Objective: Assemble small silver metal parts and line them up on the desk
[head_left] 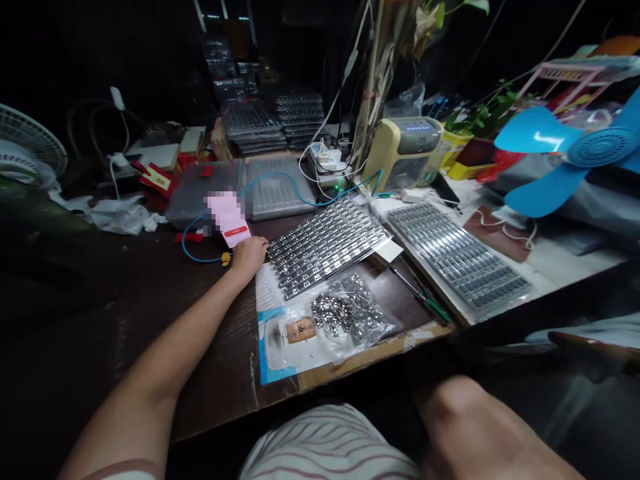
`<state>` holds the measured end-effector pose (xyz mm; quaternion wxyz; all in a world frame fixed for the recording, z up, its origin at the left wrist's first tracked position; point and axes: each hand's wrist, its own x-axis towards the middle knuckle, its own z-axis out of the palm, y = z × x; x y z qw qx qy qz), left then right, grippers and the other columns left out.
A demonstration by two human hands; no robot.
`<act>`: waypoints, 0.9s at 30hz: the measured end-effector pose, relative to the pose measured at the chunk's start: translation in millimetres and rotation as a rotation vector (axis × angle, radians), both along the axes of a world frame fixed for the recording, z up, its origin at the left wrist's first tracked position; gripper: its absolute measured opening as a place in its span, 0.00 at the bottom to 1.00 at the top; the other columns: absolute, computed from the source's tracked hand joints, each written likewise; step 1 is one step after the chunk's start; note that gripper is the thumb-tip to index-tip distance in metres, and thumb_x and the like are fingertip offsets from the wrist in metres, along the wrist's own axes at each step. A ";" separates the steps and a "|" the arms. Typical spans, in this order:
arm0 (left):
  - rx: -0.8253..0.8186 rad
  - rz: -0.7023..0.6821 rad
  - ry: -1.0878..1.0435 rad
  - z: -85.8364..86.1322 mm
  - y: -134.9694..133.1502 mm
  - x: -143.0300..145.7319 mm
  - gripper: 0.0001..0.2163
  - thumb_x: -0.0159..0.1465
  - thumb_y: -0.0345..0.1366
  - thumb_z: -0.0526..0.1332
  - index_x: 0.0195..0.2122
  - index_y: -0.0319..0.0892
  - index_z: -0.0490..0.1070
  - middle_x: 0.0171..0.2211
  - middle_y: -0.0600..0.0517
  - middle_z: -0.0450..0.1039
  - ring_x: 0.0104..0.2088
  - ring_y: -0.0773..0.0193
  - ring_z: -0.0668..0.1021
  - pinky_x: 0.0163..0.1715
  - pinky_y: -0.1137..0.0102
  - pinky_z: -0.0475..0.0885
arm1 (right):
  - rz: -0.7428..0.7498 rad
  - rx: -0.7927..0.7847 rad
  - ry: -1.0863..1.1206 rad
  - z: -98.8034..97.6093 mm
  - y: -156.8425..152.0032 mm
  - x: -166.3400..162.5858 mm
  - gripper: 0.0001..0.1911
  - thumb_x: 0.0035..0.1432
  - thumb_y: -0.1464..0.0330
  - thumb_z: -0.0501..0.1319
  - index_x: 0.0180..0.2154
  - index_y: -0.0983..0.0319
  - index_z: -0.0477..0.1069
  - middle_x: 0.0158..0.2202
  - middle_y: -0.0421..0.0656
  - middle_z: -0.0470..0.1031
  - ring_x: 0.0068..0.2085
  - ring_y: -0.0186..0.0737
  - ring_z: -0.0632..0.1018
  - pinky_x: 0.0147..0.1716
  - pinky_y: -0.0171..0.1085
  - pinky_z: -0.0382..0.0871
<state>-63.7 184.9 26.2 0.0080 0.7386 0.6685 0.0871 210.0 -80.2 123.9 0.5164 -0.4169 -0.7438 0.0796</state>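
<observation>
My left hand [249, 257] reaches across the dark wooden table [100, 320] to a phone [229, 217] with a pink, blurred screen. The fingers are curled against the phone's near end. A blue cable [189, 248] loops from the phone over the table. Just right of the hand lies a tray of small metal parts [327, 243] in rows. A clear bag of loose metal parts [350, 313] sits nearer me on a white sheet. My right hand is out of sight; only my bare knee [470, 427] and striped shorts [325, 447] show at the bottom.
A second parts tray [457, 257] lies to the right, with stacked trays [280, 123] behind. A beige machine [407, 150], a power strip [327, 163], a blue fan [575, 153] and a white fan [25, 150] ring the work area. Tools [420, 293] lie near the table edge.
</observation>
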 end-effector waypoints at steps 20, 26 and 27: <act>0.002 0.012 -0.141 0.3 -15.1 -0.4 0.08 0.63 0.35 0.56 0.36 0.43 0.75 0.37 0.47 0.78 0.40 0.57 0.77 0.40 0.68 0.68 | 0.025 -0.295 -0.335 -130.1 83.0 -66.4 0.07 0.59 0.62 0.61 0.34 0.55 0.77 0.34 0.40 0.77 0.35 0.36 0.74 0.35 0.36 0.63; -0.006 0.015 -0.150 1.6 -21.0 3.4 0.08 0.63 0.35 0.55 0.36 0.43 0.74 0.37 0.47 0.77 0.39 0.57 0.77 0.39 0.67 0.68 | 0.064 -0.317 -0.281 -134.4 83.5 -66.5 0.08 0.61 0.63 0.60 0.35 0.55 0.77 0.34 0.41 0.76 0.36 0.36 0.73 0.36 0.36 0.64; -0.004 0.029 -0.154 3.6 -20.7 2.5 0.09 0.63 0.35 0.55 0.37 0.43 0.74 0.37 0.47 0.77 0.39 0.56 0.77 0.39 0.67 0.68 | 0.070 -0.321 -0.280 -134.5 83.5 -67.2 0.08 0.61 0.63 0.60 0.36 0.56 0.77 0.34 0.41 0.76 0.36 0.37 0.73 0.36 0.36 0.64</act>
